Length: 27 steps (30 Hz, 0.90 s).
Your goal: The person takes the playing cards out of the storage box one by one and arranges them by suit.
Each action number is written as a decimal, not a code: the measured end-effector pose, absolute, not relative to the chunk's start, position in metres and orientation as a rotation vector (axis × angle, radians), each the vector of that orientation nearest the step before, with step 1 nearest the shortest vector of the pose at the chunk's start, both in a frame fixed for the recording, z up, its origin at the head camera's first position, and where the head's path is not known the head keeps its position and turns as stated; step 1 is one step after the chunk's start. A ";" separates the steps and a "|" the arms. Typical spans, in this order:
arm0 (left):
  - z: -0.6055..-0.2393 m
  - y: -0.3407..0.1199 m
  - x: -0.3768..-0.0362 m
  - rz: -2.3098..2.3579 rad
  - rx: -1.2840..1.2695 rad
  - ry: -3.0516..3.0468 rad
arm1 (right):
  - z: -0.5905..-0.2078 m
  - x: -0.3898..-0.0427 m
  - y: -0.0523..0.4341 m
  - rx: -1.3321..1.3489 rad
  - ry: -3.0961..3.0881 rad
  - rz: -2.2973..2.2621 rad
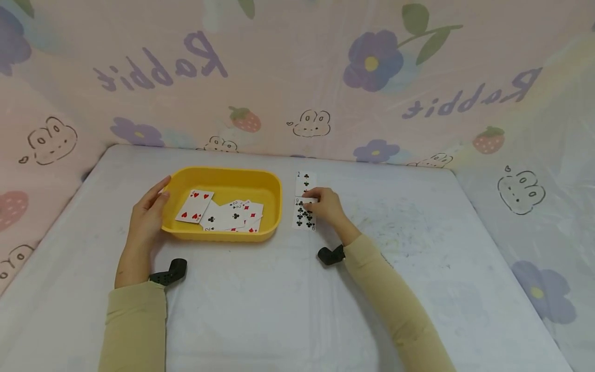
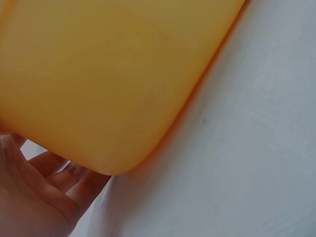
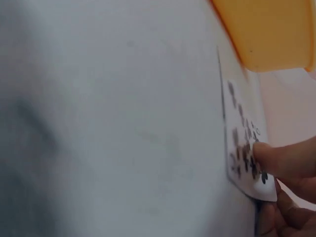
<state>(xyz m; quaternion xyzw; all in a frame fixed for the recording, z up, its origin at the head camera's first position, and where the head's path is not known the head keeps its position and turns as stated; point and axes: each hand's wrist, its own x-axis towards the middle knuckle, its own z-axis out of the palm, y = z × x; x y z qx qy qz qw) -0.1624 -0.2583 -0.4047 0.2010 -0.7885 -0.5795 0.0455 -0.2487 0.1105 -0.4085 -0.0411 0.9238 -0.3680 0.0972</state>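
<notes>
**Clubs card pinned to table beside yellow tray**

A person's right hand (image 1: pixel 327 205) rests on a nine of clubs (image 1: pixel 304 216) lying face up on the white table (image 1: pixel 288 310), fingertips (image 3: pixel 271 158) curled onto the card's upper part & pressing it flat; whether the thumb is under the edge can't be told. A 2nd clubs card (image 1: pixel 305 183) lies just beyond it, nearly touching. The left hand (image 1: pixel 147 214) sits against the L end of the yellow tray (image 1: pixel 274 188), fingers straight & relaxed along its outer wall, thumb at the rim. Inside the tray: a loose spread of face-up cards (image 1: pixel 223 213), reds & blacks overlapping. Both sleeves are tan; pink "Rabbit" print sheeting (image 1: pixel 297 77) backs the scene.
</notes>
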 end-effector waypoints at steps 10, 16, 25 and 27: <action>-0.404 -0.258 -0.162 -1.770 0.615 -2.415 | -0.406 -0.246 0.105 -0.260 2.905 -1.055; -0.404 -0.258 -0.161 -1.776 0.614 -2.408 | -0.389 -0.246 0.089 -0.205 2.799 -1.261; -0.403 -0.258 -0.162 -1.777 0.610 -2.398 | -0.371 -0.241 0.054 -0.252 2.727 -1.567; -0.403 -0.257 -0.163 -1.779 0.621 -2.398 | -0.368 -0.239 0.045 -0.263 2.716 -1.592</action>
